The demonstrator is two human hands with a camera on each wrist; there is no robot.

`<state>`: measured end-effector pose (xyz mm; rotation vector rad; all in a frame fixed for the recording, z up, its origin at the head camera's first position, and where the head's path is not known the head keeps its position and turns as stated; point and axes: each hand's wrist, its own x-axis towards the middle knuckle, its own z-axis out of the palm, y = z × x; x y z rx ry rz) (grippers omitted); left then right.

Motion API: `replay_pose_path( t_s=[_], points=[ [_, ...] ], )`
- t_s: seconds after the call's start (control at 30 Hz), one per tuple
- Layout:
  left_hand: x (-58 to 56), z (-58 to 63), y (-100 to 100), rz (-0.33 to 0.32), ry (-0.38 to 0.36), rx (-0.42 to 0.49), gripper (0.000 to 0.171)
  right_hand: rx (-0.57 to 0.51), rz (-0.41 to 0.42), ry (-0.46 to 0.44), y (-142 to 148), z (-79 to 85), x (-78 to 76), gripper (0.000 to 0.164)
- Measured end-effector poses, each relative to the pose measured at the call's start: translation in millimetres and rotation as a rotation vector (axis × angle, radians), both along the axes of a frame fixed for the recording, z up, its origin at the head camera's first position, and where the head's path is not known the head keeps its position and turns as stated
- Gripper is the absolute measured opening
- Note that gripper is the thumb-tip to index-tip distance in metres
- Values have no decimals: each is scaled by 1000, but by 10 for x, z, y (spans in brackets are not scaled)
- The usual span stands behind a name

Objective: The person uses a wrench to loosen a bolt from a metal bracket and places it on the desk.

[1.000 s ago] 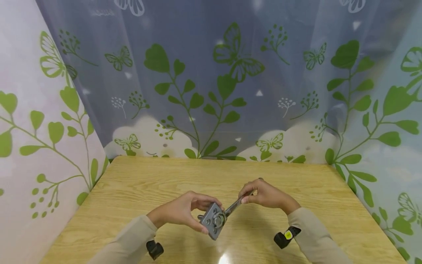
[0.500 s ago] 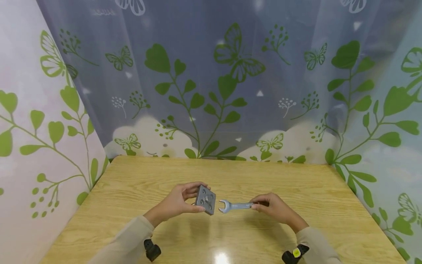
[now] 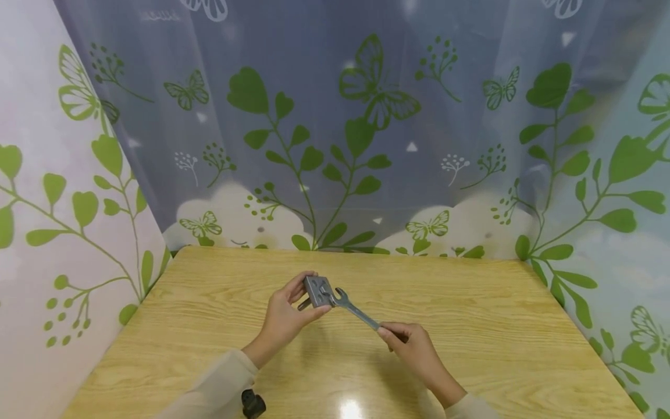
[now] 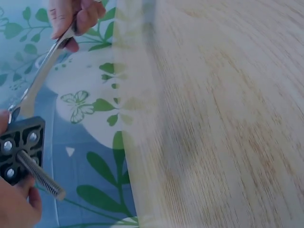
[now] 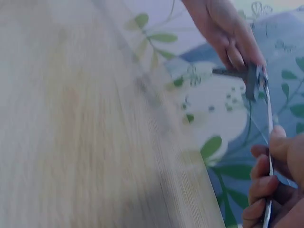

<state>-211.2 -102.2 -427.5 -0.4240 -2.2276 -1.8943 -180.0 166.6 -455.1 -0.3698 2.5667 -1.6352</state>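
Observation:
My left hand holds a small square grey metal plate by its edges, thumb below and fingers above. A long threaded bolt sticks out of the plate's back, as the left wrist view shows, with several round metal studs around it. My right hand grips the far end of a silver open-end wrench. The wrench's forked head is right at the plate's front, beside the hardware at its centre. In the right wrist view the wrench is seen edge-on, meeting the plate.
Both hands are above a light wood-grain table. A printed curtain with green leaves and butterflies hangs behind the table's far edge, with similar cloth at both sides. A black wrist camera sits on the left sleeve.
The wrench first overlapped the plate's front, then came apart from it, and is now back at the plate at a new angle. My left hand has moved the plate up and left.

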Motion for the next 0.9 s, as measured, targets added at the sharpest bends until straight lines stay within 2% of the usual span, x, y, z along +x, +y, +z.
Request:
replay_pose_path(
  t_s=[0.2, 0.33, 0.47, 0.57, 0.83, 0.9],
  points=[
    [24, 7, 45, 59, 21, -12, 67, -57, -41, 12, -172, 3, 63, 30],
    [114, 125, 89, 80, 45, -37, 66, -83, -58, 7, -238, 16, 83, 28],
    [215, 253, 130, 90, 100, -68, 65, -99, -68, -9, -288, 39, 99, 27],
    [252, 291, 151, 101, 143, -82, 64, -104, -79, -11, -322, 62, 110, 26],
    [250, 252, 151, 90, 218, -82, 64, -72, -71, -5, -356, 82, 124, 30],
    [189, 151, 109, 69, 229, -100, 65, -58, -54, 1, -340, 93, 122, 32]
  ],
)
